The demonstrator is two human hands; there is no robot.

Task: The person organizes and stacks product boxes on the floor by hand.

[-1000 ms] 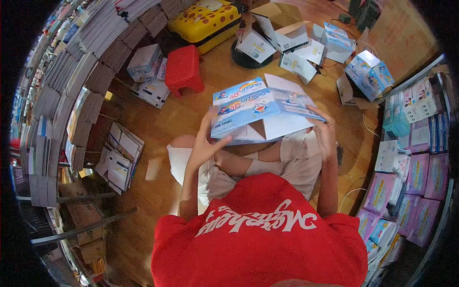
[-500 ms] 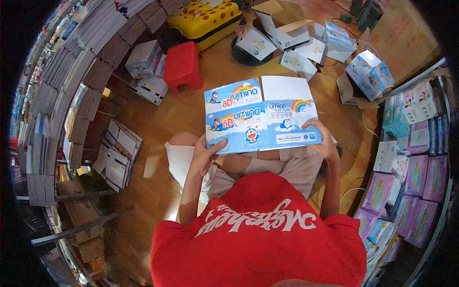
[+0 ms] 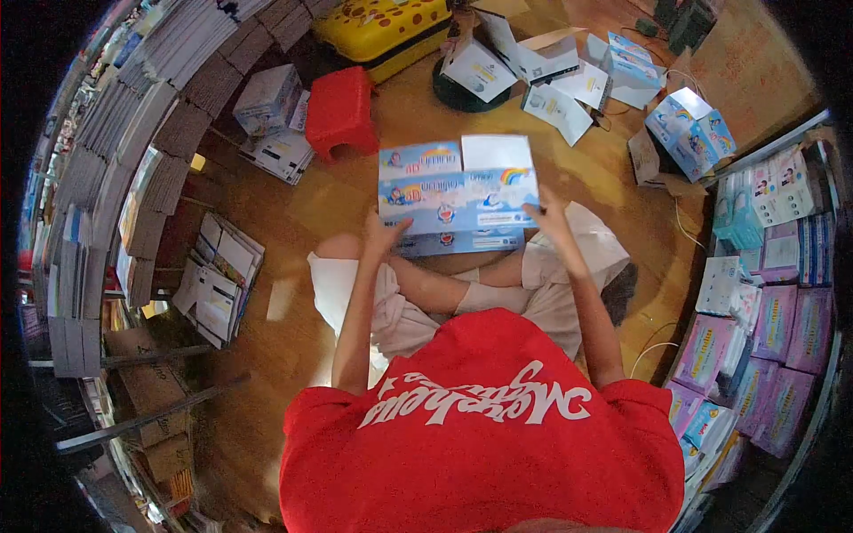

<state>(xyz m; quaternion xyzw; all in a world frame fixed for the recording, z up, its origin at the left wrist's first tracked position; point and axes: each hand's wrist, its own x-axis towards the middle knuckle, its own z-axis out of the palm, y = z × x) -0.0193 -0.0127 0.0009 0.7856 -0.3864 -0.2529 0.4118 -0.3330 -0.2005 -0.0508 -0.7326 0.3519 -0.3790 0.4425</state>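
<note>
Box of printed card, grasped at both sides

Wooden floor spreads under everything, with tall paper stacks along the left and pink boxes shelved on the right. Farther off, a yellow suitcase sits by a red stool, and white cartons lie to their right.

The box, blue and white with a rainbow on its front, is before the person, over the crossed legs; whether it rests on them cannot be told. A white flap shows along its far edge. A blue strip shows below its near edge — part of the same box or another piece, I cannot say.

It should be light, being thin card: stiff along its folds, apt to crease mid-panel, and perhaps a little slick on the print. The side edges near the corners look like the best hold — a hard squeeze could buckle the walls.

Both hands have it. The left hand grasps the near left corner, thumb across the front, and the right hand holds the right edge; whatever fingers lie behind are hidden.
</note>
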